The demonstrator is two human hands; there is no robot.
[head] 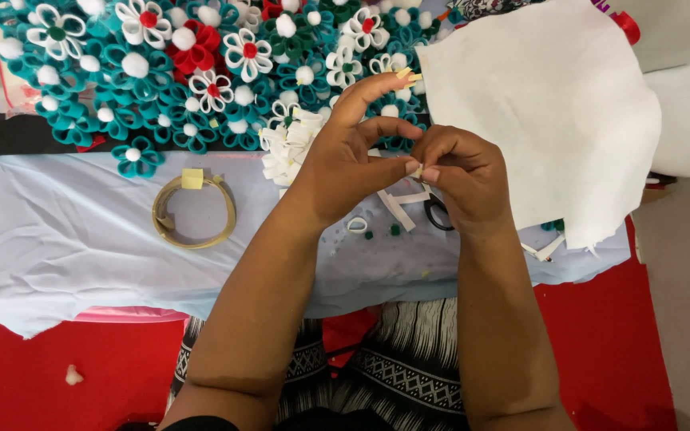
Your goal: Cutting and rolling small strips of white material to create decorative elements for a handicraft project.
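My left hand [345, 156] and my right hand [461, 172] meet over a pale blue cloth [65, 231]. Together their fingertips pinch a small white foam strip [418, 170]; bits of yellowish tape stick to the raised left fingertips. Several cut white strips [397, 206] lie on the cloth just below the hands. A pile of finished white looped petals [285, 144] sits left of my left hand. Black scissors [438, 214] lie partly hidden under my right hand.
A mass of teal, white and red foam flowers [185, 64] fills the far side. A thin roll of tape [193, 211] lies on the cloth at left. A large white foam sheet [549, 112] lies at right. Red floor surrounds the cloth.
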